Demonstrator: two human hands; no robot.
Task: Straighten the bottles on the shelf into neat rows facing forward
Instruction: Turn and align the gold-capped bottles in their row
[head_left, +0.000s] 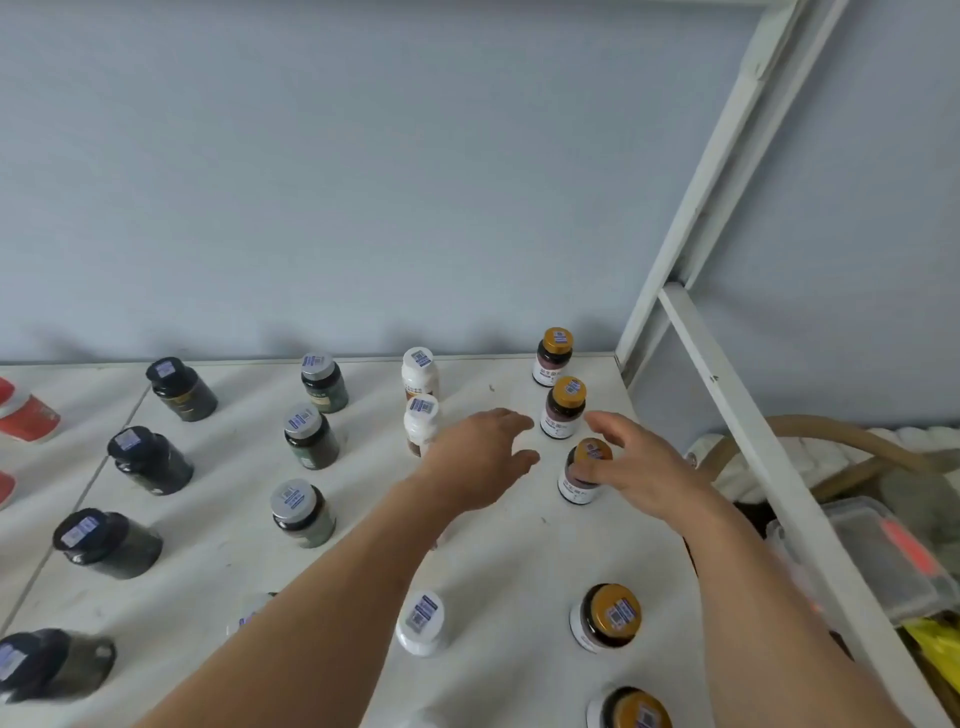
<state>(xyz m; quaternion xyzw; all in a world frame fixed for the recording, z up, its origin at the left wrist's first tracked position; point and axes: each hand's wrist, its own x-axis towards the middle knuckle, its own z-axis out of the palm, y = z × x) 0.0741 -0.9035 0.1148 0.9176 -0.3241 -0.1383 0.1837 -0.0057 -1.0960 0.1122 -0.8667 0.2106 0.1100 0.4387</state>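
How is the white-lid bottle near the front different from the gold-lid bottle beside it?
The white-lid bottle has a white cap and a white body; the gold-lid bottle has a gold cap, a dark body and a white label. The white-lid one looks slimmer, the gold-lid one wider. Both stand upright on the shelf, untouched, each with a small blue-and-white sticker on top.

Looks like a storeroom or small shop stockroom: white metal shelf (519, 571) with barcode-stickered supplement bottles (311, 436) in rows, plastic bins (878, 551) right.
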